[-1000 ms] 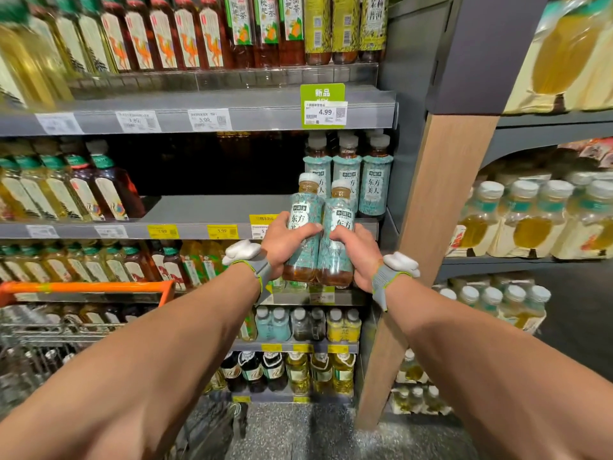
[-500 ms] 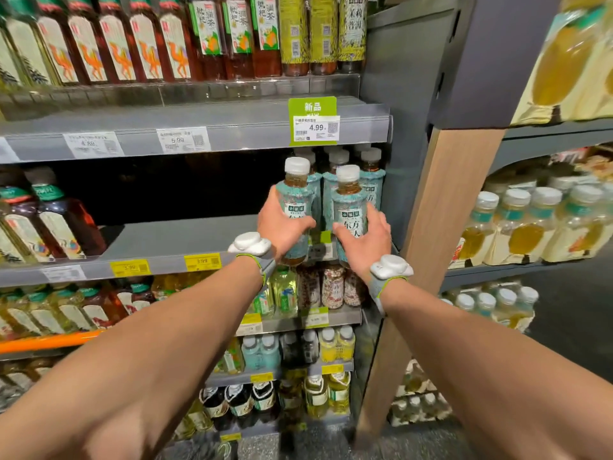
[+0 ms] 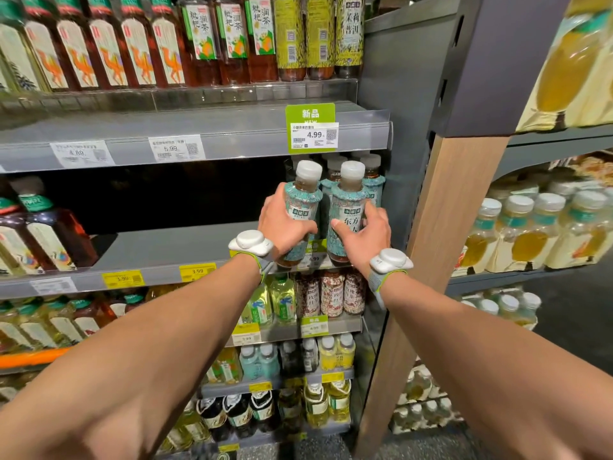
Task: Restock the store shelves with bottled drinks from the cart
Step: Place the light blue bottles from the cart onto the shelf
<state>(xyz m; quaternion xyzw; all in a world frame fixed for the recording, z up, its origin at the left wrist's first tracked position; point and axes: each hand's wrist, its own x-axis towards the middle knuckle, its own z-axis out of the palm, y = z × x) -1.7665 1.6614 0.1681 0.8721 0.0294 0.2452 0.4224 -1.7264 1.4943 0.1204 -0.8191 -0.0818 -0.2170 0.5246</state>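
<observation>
My left hand (image 3: 282, 224) grips a teal-labelled tea bottle (image 3: 303, 197) with a white cap. My right hand (image 3: 365, 234) grips a second bottle (image 3: 348, 207) of the same kind beside it. Both bottles stand upright at the front edge of the grey middle shelf (image 3: 166, 250), their bases about at its lip. Right behind them stand more bottles of this tea (image 3: 373, 180), against the shelf's right end. The orange cart handle (image 3: 30, 356) shows at the far left, low down.
The middle shelf is bare to the left of my hands as far as dark red bottles (image 3: 49, 234). A shelf with a green 4.99 tag (image 3: 311, 131) hangs close above the caps. A wooden post (image 3: 441, 227) stands at the right, with packed bottles (image 3: 530, 230) beyond.
Both hands have lifted the two bottles from below the shelf edge up and forward to the middle shelf's front, in front of the same teal bottles. The view has moved closer to the shelves.
</observation>
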